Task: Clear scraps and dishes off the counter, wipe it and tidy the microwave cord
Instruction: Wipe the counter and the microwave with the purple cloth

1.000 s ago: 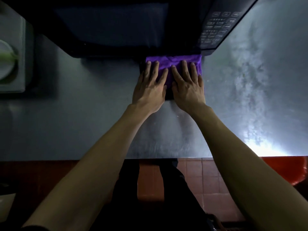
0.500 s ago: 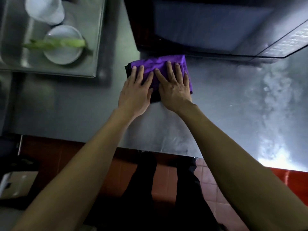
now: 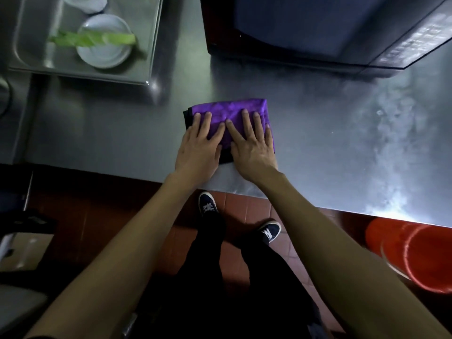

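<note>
- We press our left hand [image 3: 198,149] flat on the purple cloth [image 3: 230,112], fingers straight and spread wide.
- We press our right hand [image 3: 253,148] flat on the same cloth, just beside the left hand, fingers straight too.
- The folded cloth lies on the shiny metal counter [image 3: 342,143], near its front edge, with a dark layer showing at its left side.
- The black microwave [image 3: 318,33] stands on the counter behind the cloth, a little apart from it.
- We see small white marks on the microwave's button panel [image 3: 411,42], but they are too blurry to read.
- The sink [image 3: 151,59] sits to the left, and in it is a white plate [image 3: 102,52] with a green vegetable stalk [image 3: 93,40] lying across it.
- Part of another white dish [image 3: 85,3] shows at the top of the sink.
- A red bucket [image 3: 415,255] stands on the tiled floor [image 3: 244,206] at the right.
- Our dark shoes [image 3: 208,204] with white laces stand on the floor below the counter.
</note>
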{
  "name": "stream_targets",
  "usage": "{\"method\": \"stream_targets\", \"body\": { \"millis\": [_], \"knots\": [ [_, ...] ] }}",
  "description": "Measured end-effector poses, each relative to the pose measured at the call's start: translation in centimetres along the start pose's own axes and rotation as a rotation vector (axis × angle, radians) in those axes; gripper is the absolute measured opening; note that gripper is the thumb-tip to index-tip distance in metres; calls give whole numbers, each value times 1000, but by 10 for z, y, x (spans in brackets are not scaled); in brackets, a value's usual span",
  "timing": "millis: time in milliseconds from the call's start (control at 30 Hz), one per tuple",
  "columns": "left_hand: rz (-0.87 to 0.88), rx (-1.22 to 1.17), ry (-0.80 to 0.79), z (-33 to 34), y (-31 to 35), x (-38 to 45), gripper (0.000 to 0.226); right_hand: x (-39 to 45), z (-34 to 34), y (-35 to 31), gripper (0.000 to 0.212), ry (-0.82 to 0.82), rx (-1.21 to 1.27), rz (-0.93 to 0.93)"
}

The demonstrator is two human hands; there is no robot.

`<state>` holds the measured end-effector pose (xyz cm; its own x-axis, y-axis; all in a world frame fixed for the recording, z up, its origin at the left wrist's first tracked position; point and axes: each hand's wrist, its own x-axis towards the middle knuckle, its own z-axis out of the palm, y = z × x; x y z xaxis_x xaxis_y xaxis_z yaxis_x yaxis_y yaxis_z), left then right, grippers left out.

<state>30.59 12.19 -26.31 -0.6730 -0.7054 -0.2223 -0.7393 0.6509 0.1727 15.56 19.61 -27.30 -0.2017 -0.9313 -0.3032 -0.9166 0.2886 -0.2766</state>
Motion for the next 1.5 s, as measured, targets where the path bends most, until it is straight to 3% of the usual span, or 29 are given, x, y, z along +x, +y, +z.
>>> {"method": "stream_targets", "body": {
  "millis": [300,567,1167,1500],
  "knots": [
    [12,-1,-48,18,96,-34,59,-84,3,65,60,21,41,38],
    [88,-16,-80,24,176,4,60,-116,-16,149,59,68,92,133],
    [153,-83,-45,5,235,162,60,-11,-81,243,66,83,154,314],
    [195,-17,-35,9,270,181,59,-15,-90,289,69,101,158,301]
  ]
}}
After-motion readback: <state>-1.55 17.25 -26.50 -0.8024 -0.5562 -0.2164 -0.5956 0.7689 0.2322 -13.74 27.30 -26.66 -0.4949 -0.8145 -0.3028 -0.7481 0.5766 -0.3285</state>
